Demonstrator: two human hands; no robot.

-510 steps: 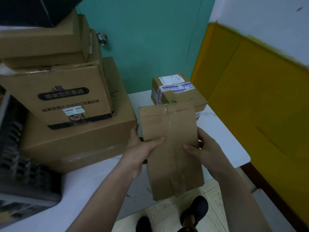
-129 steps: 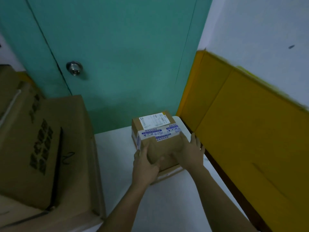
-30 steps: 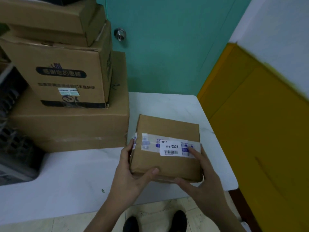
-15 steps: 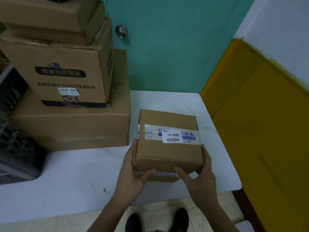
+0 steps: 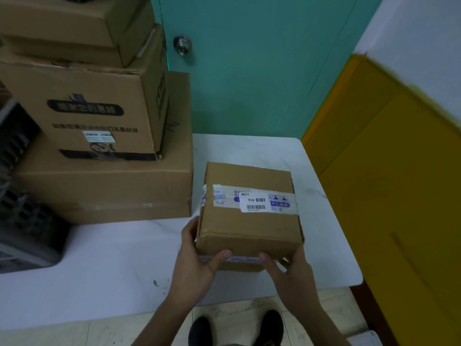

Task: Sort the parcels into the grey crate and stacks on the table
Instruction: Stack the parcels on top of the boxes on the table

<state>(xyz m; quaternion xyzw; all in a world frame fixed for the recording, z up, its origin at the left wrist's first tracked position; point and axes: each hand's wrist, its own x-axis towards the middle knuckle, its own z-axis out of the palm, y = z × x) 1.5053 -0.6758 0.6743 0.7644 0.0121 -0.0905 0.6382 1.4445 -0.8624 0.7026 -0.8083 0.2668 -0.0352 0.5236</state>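
in the head view, a small brown cardboard parcel (image 5: 249, 228) with a white barcode label (image 5: 253, 204) on its taped top is sitting right of centre in the frame, over the near right part of the white marble-look table (image 5: 99, 265). the left hand (image 5: 197, 263) is gripping its near left corner, fingers wrapping the side and thumb pressing the front face. the right hand (image 5: 294, 273) is gripping the near right corner the same way, thumb curling onto the front edge. whether the parcel is resting on the tabletop or hanging just above it is hard to tell from this angle.

in the upper left of the frame, a stack of large brown cardboard boxes (image 5: 104, 186) is standing on the table, its bottom box just beside the parcel. at the left edge, the dark grey slatted plastic crate (image 5: 27, 221) is showing only in part, and its inside is hidden.

the sorting seems to be partway along: one stack is already standing, while this parcel is waiting for its place, crate or stack. how many parcels are remaining outside the frame cannot be judged.
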